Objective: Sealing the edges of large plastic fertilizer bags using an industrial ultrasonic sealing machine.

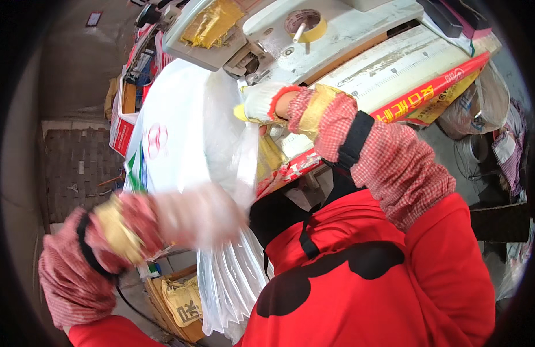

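A large white plastic sheet or bag (pixel 175 115) with a red and green print drapes over the left side of the worktable, under the head of a sewing machine (pixel 313 49). My right hand (pixel 264 104), in a white glove with yellow fingertips, is closed at the sheet's edge beside the machine's needle area. What its fingers pinch is partly hidden. Lower down, my left hand (pixel 201 217) passes over the sheet, smeared by motion, so its fingers cannot be read. Pleated white plastic (pixel 230 283) hangs below it. Checked red sleeve covers wrap both forearms.
A tape roll (pixel 313 28) and a worn yellow pad (pixel 212 23) rest on the machine. A red and yellow printed strip (pixel 417 95) lines the table's front edge. A plastic bag (pixel 481 104) hangs at right. Below left stands a wooden box (pixel 163 301) holding a tan sack.
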The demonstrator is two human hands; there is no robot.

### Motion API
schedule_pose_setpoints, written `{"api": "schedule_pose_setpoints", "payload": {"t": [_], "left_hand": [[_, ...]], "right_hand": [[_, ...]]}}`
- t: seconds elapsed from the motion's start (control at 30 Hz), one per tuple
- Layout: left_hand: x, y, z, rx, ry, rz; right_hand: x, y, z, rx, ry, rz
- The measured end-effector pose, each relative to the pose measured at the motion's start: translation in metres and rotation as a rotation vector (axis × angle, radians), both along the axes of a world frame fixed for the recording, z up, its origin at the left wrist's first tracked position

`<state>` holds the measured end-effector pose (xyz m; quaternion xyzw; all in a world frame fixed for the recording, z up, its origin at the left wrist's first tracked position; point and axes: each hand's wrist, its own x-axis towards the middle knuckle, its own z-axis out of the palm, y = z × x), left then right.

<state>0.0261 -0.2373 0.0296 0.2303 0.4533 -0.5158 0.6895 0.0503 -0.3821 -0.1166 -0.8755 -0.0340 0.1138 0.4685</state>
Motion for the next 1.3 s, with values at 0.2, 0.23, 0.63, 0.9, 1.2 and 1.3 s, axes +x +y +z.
{"api": "schedule_pose_setpoints", "payload": {"t": [0.2,0.23,0.63,0.9,1.2,1.3], "left_hand": [[0.009,0.023,-0.027,0.689,-1.879,-2.024],[0.011,0.021,-0.030,0.787,-2.003,-1.901],[0.010,0.052,-0.086,0.568,-2.434,-2.560],[0.006,0.067,-0.089,0.790,-1.568,-3.174],[-0.005,0.055,-0.102,0.712,-1.959,-1.481],[0.001,0.045,-0.122,0.637,-1.823,-1.374]], "right_hand": [[-0.022,0.006,0.003,0.045,-0.008,-0.204],[-0.028,0.007,0.006,0.066,0.017,-0.203],[-0.118,0.043,-0.007,-0.074,0.151,-0.157],[-0.132,0.053,-0.018,-0.084,0.128,-0.287],[-0.129,0.045,-0.065,0.587,0.057,-0.185],[-0.126,0.047,-0.063,1.015,0.240,-0.167]]}}
